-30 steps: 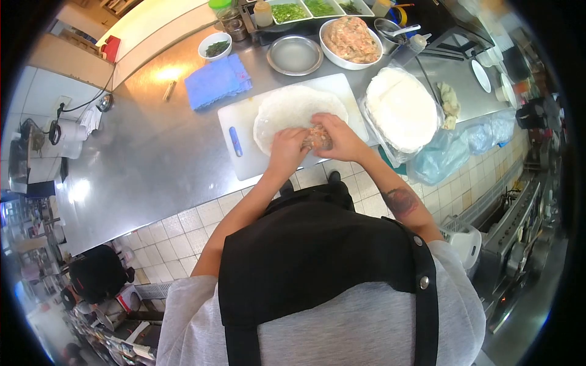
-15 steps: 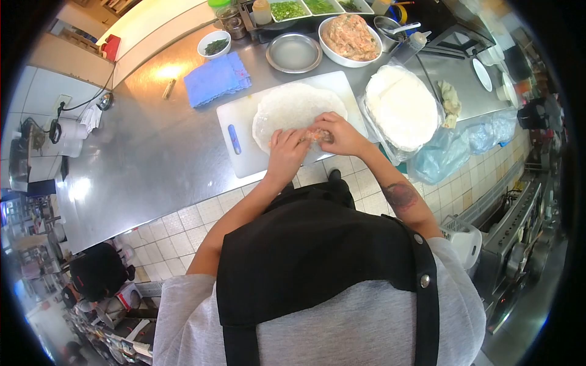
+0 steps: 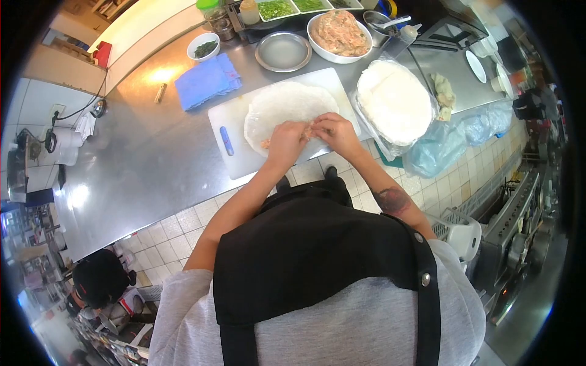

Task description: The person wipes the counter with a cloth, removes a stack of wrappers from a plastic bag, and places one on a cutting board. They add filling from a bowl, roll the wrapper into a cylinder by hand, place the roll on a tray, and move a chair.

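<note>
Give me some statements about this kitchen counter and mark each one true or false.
1. The left hand and right hand both rest on the round wrapper on the white cutting board. True.
2. The blue cloth lies to the right of the board. False: it lies off the board's far left corner.
3. The white bowl of minced filling stands beyond the board. True.
4. The metal plate is heaped with greens. False: it shows bare metal; greens sit in the small white bowl.
5. The stack of wrappers lies to the right of the board. True.
</note>
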